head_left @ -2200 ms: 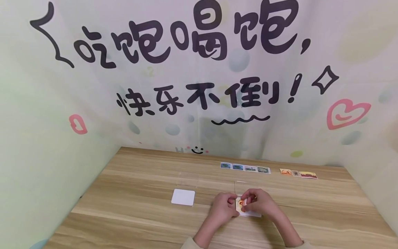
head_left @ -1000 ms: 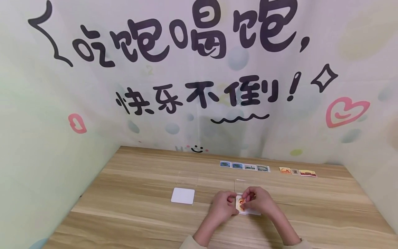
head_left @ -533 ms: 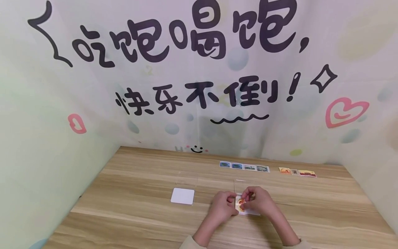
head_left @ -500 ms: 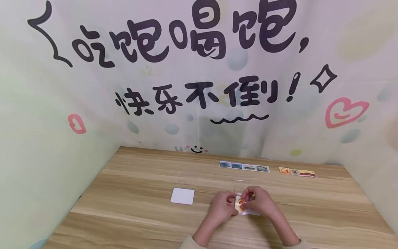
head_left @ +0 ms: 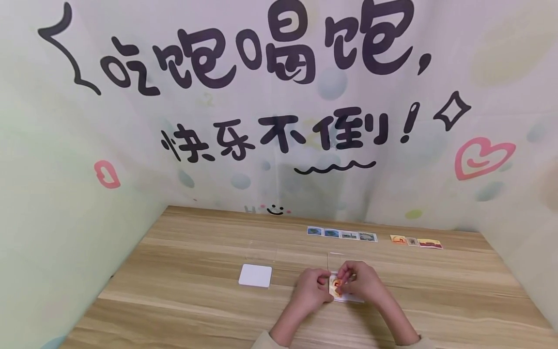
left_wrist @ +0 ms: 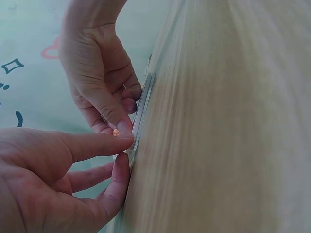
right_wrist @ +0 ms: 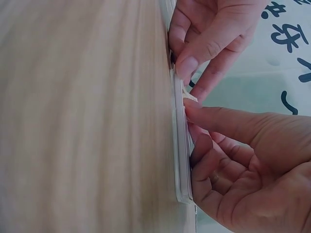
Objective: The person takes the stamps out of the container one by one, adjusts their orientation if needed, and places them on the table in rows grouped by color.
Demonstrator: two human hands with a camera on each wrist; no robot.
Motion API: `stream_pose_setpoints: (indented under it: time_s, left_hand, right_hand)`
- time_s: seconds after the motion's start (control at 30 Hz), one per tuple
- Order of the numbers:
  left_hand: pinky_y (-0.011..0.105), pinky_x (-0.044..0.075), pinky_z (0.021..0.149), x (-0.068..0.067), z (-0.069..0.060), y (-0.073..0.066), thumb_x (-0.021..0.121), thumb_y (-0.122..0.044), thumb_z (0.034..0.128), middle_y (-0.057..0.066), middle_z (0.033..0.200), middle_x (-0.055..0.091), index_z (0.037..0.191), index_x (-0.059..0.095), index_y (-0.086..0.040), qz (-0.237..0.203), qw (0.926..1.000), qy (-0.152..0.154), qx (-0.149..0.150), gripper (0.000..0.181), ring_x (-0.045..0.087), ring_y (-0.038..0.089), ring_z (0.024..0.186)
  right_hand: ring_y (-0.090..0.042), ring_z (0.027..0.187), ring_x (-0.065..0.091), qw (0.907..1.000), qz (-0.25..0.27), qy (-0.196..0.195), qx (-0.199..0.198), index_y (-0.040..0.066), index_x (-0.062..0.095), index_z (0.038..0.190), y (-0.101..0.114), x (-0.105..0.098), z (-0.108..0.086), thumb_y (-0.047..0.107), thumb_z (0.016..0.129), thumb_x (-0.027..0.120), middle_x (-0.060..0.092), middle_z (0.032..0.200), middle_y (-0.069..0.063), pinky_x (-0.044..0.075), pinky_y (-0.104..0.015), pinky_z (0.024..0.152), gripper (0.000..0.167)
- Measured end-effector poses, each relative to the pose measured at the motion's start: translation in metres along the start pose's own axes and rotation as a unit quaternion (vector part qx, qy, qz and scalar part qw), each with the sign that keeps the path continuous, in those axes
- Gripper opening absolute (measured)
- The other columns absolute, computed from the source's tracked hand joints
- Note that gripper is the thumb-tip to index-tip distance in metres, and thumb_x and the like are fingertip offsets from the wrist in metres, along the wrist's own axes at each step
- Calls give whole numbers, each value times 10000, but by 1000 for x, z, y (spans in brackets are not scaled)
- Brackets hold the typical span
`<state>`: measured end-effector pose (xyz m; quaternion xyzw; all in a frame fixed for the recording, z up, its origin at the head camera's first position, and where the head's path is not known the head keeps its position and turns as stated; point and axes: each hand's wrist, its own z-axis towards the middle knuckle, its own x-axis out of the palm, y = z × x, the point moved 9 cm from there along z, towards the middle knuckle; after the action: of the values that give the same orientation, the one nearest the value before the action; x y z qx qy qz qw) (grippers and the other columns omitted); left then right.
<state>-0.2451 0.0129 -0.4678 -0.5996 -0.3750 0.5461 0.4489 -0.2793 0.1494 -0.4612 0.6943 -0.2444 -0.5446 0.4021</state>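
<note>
An orange-and-cream postage stamp point(head_left: 334, 287) lies over the left part of a white card in a clear plastic case point(right_wrist: 182, 170), whose see-through lid point(head_left: 334, 260) is folded back on the table. My right hand point(head_left: 366, 282) pinches the stamp between thumb and fingers, hiding its right side. At the case's left edge, my left hand point(head_left: 311, 292) grips the case, thumb at the near corner and forefinger at the far one. Only a sliver of the stamp point(right_wrist: 189, 97) shows between the fingers in the right wrist view.
To the left lies a second white card point(head_left: 255, 275) with a clear lid point(head_left: 261, 251) behind it. Along the back sit a row of several blue-green stamps point(head_left: 332, 232) and a row of orange, grey and yellow-red stamps point(head_left: 430, 244). A printed curtain point(head_left: 261, 184) hangs behind the table.
Both hands stay at the case. My right fingertips shift very slightly on the stamp, and more of its orange picture shows than 2.2 s ago is hard to tell. The rows are unmoved.
</note>
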Motion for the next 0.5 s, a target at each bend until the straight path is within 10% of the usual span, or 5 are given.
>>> stream_pose_setpoints:
  time_s: [0.5]
  left_hand:
    - [223, 500, 664, 0, 0, -1, 828, 147, 714, 40, 885, 564, 1146, 723, 100, 137, 9999, 47, 15, 447, 541, 85, 776]
  right_hand:
    - [-180, 689, 547, 9985, -3, 488, -241, 24, 717, 1025, 0, 0, -2, -71, 783, 840, 626, 737, -22, 423, -243, 577, 288]
